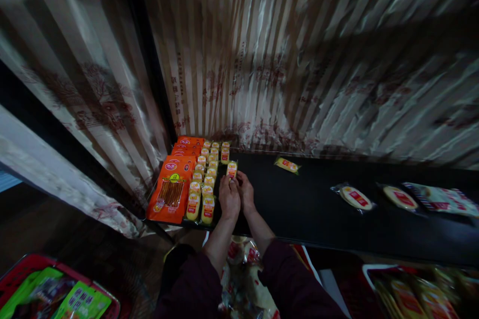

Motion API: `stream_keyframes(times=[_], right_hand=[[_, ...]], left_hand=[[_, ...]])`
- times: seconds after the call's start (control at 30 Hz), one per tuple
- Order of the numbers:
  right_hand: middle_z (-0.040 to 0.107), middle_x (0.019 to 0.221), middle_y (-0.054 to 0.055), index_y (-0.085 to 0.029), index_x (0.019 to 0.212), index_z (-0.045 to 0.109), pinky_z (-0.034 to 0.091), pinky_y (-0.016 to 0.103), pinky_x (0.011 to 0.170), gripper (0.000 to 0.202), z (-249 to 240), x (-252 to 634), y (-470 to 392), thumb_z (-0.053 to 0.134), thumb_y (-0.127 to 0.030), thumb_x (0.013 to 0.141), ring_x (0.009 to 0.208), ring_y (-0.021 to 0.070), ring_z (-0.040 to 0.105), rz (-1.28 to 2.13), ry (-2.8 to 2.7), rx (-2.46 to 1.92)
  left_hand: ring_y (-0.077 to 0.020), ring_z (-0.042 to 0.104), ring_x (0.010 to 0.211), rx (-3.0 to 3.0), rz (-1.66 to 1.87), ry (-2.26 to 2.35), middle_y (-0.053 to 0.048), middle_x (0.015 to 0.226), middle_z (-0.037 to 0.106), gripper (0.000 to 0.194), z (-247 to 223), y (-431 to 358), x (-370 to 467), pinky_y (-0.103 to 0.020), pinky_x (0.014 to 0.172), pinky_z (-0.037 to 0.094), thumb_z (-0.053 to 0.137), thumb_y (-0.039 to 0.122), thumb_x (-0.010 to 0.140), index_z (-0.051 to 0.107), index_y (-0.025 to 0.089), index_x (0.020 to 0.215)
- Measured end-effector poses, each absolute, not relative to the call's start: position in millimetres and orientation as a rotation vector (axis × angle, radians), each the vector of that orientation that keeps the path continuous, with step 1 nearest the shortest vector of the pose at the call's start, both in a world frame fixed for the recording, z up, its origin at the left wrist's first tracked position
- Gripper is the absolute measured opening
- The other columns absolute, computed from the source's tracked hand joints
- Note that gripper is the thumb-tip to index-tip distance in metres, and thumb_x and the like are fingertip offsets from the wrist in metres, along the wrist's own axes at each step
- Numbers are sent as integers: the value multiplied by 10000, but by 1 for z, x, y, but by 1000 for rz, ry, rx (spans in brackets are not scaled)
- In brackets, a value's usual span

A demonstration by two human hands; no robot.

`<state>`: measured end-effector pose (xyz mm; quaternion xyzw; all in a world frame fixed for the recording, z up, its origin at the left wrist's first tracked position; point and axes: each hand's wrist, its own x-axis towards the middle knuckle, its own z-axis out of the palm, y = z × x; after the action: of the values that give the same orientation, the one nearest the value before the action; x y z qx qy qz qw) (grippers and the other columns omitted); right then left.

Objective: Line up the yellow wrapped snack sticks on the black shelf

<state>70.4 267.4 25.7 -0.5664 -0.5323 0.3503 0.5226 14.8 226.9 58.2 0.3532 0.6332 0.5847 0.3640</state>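
Both hands meet over the black shelf around one small wrapped snack cake (231, 169), yellow with a red and white label. My left hand (229, 198) closes on its near end. My right hand (245, 191) curls against its right side, fingers bent and partly hidden. Left of them stand two rows of the same wrapped cakes (208, 209), packed front to back. A shorter third row (225, 152) begins at the back, just beyond the held cake. Orange snack bags (170, 189) overlap one another at the shelf's left end.
On the black shelf (299, 204) lie a loose wrapped cake (287, 165), two oval wrapped pastries (357, 198) and a patterned packet (443, 198). Patterned curtain (262, 60) hangs behind. Below are a red basket (116, 304), a bag of pastries (243, 279) and a white-rimmed crate (368, 270).
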Motion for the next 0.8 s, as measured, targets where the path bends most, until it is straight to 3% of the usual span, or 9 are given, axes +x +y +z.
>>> stream_keyframes(times=[0.23,0.57,0.8], right_hand=[[696,992,70,-187,1069,606,486,355,827,429,21,67,291,523,-364,686,881,211,644,834,-1343,-1350],[685,1027,26,-236,1080,603,451,363,889,389,18,66,306,512,-318,711,945,203,612,733,-1500,-1389],[658,1078,75,-192,1067,613,423,394,933,385,9,64,314,471,-318,733,997,227,584,668,-1574,-1373]], left_hand=[[-213,349,1325,920,1495,1656,-122,1363,482,351,53,247,16,-329,1115,204,432,284,843,604,153,1120],[-221,353,1322,888,1511,1684,-132,1338,505,356,47,266,16,-339,1122,186,429,264,842,599,145,1130],[-233,310,1346,851,1570,1621,-112,1315,530,358,40,272,17,-348,1123,197,509,271,804,603,178,1137]])
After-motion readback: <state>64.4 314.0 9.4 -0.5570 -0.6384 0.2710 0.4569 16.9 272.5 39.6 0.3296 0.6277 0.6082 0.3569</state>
